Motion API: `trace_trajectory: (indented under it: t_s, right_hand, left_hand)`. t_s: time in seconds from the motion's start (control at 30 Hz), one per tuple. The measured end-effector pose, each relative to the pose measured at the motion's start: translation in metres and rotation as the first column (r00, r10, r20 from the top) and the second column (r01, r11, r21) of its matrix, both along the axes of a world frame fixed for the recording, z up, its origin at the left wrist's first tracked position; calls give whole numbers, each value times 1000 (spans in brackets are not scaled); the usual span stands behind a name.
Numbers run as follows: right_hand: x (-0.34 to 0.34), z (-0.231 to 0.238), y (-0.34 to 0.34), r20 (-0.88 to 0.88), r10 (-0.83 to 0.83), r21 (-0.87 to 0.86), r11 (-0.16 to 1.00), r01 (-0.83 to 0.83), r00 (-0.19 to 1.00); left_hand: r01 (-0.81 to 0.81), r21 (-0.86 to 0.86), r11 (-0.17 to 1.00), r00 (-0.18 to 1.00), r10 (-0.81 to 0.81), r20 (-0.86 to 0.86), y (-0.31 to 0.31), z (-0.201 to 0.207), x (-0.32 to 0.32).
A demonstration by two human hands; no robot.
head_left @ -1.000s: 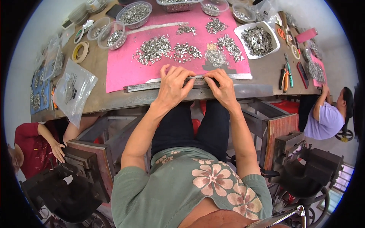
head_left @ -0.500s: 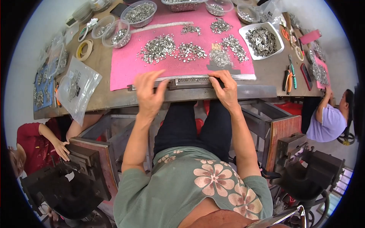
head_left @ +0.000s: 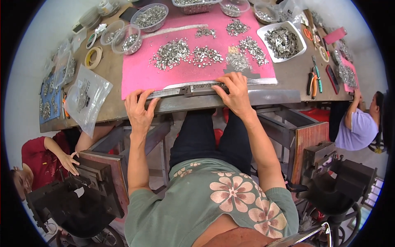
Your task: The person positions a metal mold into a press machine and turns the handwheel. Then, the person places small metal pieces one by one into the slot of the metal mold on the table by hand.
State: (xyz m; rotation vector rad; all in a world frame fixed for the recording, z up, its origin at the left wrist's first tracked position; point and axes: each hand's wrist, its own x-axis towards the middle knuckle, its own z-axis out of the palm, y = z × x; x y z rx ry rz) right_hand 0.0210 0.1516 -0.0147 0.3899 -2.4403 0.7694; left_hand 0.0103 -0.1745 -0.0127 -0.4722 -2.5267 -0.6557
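A long, narrow metal bar [head_left: 169,93] lies along the near edge of the table, with a slotted metal block [head_left: 200,89] at its middle. My left hand [head_left: 139,110] is closed over the bar's left end, thumb on the near side and fingers beyond. At the block's right part, my right hand [head_left: 235,94] grips with its thumb in front and fingers bent over the far side. Whatever lies under the fingertips is hidden. Beyond the hands, loose small metal pieces [head_left: 170,53] lie heaped on a pink mat [head_left: 144,76], beside a pile of thin silvery pins [head_left: 238,61].
A white tray [head_left: 303,46] of metal parts stands right of the mat; pliers [head_left: 314,84] lie nearby. Clear tubs [head_left: 138,48], tape [head_left: 94,57] and a plastic bag [head_left: 96,92] are at left. Two people sit at either side, near dark machines [head_left: 76,193].
My left hand has moved left and down onto the bar's left end. My right hand has shifted slightly left along the block.
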Motion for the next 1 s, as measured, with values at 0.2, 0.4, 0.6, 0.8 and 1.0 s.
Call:
trace_trajectory:
  t_s: [0.2, 0.4, 0.6, 0.8, 1.0]
  right_hand:
    - [0, 2, 2, 43, 78, -98, 992, -73, 996]
    - [2, 6, -1, 73, 30, -35, 999, -27, 997]
    - [14, -2, 28, 56, -135, -357, 923, 146, 989]
    - [38, -7, 37, -43, -273, 0, 962, 273, 961]
    - [55, 0, 6, 79, -154, -522, 835, 172, 985]
  left_hand:
    - [167, 196, 966, 983, -179, 41, 1, 47, 6]
    - [341, 364, 867, 918, -391, 70, 39, 76, 18]
    - [570, 322, 756, 803, -596, -21, 135, 45, -6]
    - [418, 1, 908, 906, -417, -67, 160, 5, -16]
    - [308, 31, 951, 948, -304, -92, 154, -6, 2]
